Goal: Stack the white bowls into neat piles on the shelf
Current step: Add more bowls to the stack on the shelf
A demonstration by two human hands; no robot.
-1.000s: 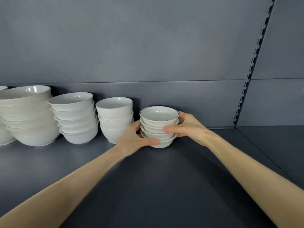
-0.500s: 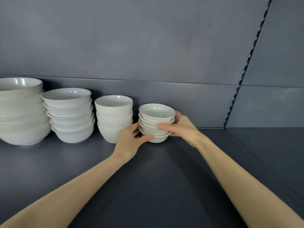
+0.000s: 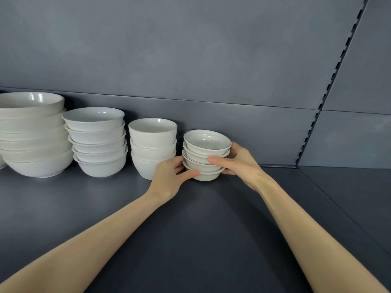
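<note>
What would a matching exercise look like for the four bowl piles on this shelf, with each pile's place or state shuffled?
1. smallest-bowl pile
2. deep-bowl pile
3. medium-bowl pile
4. largest-bowl pile

A. cut by the left frame edge
B. three bowls high
C. held by left hand and right hand
D. five bowls high

Pairs: 1-C, 2-B, 3-D, 4-A.

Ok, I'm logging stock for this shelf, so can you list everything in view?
small-bowl pile: four bowls, white with dark rim line, rightmost in the row
deep-bowl pile: three bowls, white, just left of it
medium-bowl pile: five bowls, white, further left
large-bowl pile: count unclear, white, far left, cut off
shelf: one, dark grey, under everything
back wall: one, grey, behind the row
slotted upright: one, grey, at right
left hand: one, gripping the small-bowl pile's left side
right hand: one, gripping its right side
</note>
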